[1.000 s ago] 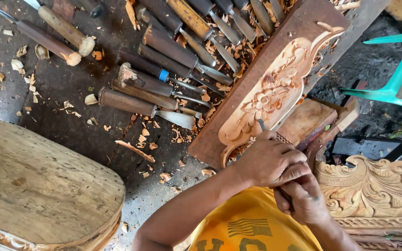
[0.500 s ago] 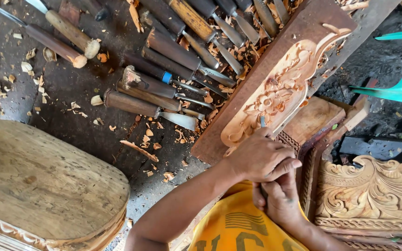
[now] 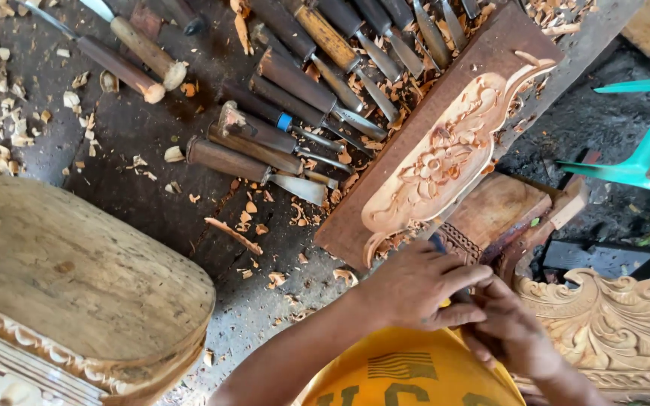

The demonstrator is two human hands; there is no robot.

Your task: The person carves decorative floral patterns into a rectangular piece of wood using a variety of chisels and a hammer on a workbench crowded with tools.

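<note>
A long pale wooden panel (image 3: 445, 158) carved with flowers and scrolls lies on a dark board (image 3: 415, 143) on the workbench. My left hand (image 3: 415, 286) is closed near the panel's lower end, gripping a small chisel (image 3: 436, 242) whose tip shows just above the knuckles. Just to the right and touching it, my right hand (image 3: 509, 327) has its fingers curled around the same tool's handle. A yellow shirt (image 3: 408, 372) fills the bottom of the view.
Several wooden-handled chisels (image 3: 280, 143) lie in a row on the dark bench among wood chips. A rounded carved wooden piece (image 3: 69, 286) sits at lower left, another carved scroll panel (image 3: 611, 323) at lower right, and a teal plastic chair (image 3: 641, 158) at right.
Both hands have shifted slightly left and down along the panel's lower end, still holding the chisel; the view moved a little.
</note>
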